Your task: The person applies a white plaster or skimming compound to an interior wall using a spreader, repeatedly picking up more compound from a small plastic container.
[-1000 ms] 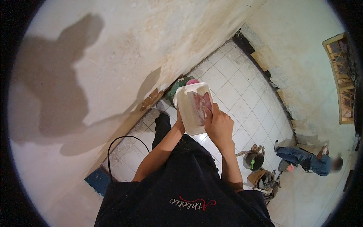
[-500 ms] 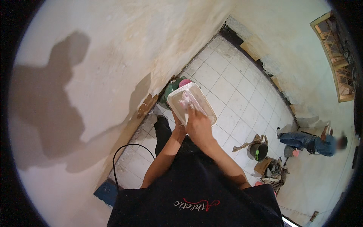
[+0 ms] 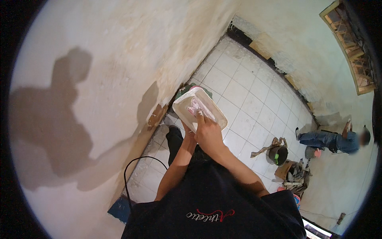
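Note:
I hold a whitish plastic tray point(image 3: 217, 117) over the tiled floor, with my left hand point(image 3: 188, 128) gripping it from beneath on the near left side, its fingers partly hidden. My right hand point(image 3: 209, 133) reaches over the tray's near edge, its fingers closed on a pinkish scraper point(image 3: 196, 105) smeared with white paste, which lies low inside the tray. A green object point(image 3: 183, 91), partly hidden by the tray, is on the floor beside the left wall.
A mottled wall point(image 3: 111, 59) runs along my left, with a black cable point(image 3: 139, 159) below. A co-worker point(image 3: 344, 141) stands at the right wall under a barred window point(image 3: 350, 47). A bucket point(image 3: 276, 155) with cloth and a cardboard box point(image 3: 283, 170) sit on the tiles point(image 3: 246, 79).
My right hand has moved from the tray's right side into its middle, turning the pink scraper down into it. The tray has tilted, and the whole view has shifted slightly.

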The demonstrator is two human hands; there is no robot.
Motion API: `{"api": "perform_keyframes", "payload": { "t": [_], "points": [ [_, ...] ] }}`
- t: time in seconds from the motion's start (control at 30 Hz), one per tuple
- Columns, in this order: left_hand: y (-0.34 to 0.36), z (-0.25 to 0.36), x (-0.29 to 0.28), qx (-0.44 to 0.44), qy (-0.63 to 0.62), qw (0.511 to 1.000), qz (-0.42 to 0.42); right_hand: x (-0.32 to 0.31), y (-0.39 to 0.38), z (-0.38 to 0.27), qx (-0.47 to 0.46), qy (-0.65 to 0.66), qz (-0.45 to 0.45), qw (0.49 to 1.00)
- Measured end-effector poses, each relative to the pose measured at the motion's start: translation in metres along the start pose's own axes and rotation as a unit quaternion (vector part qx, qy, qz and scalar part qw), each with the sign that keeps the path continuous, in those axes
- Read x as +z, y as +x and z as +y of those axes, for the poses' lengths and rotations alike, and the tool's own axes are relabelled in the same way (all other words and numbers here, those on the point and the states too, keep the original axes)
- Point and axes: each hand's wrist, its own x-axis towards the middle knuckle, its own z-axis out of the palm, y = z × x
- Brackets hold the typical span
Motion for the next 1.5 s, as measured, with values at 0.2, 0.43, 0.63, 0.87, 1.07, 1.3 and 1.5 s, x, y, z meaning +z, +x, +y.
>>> {"api": "perform_keyframes", "payload": {
  "t": [0.2, 0.43, 0.63, 0.87, 1.07, 1.3, 1.5],
  "points": [
    [0.007, 0.009, -0.003, 0.005, -0.010, 1.000, -0.013, -0.012, 0.014, 0.006, 0.032, 0.050, 0.014, 0.998],
    [0.009, 0.005, -0.003, 0.005, -0.019, 1.000, -0.011, -0.004, 0.005, 0.004, -0.001, 0.051, 0.022, 0.998],
    [0.005, 0.005, 0.000, -0.006, -0.053, 0.998, -0.038, -0.019, 0.015, -0.001, 0.004, 0.092, 0.003, 0.996],
    [0.014, -0.007, -0.005, -0.084, -0.175, 0.972, -0.130, -0.027, 0.022, 0.017, 0.018, 0.129, 0.007, 0.992],
    [0.010, -0.012, 0.004, -0.084, -0.149, 0.979, -0.107, -0.032, 0.018, 0.020, 0.086, 0.144, -0.008, 0.986],
    [0.009, -0.008, -0.009, -0.104, -0.176, 0.969, -0.139, -0.052, 0.020, 0.012, 0.122, 0.162, -0.010, 0.979],
    [0.005, -0.007, 0.014, -0.089, -0.137, 0.979, -0.122, -0.027, 0.016, 0.028, 0.081, 0.139, 0.016, 0.987]
  ]
}}
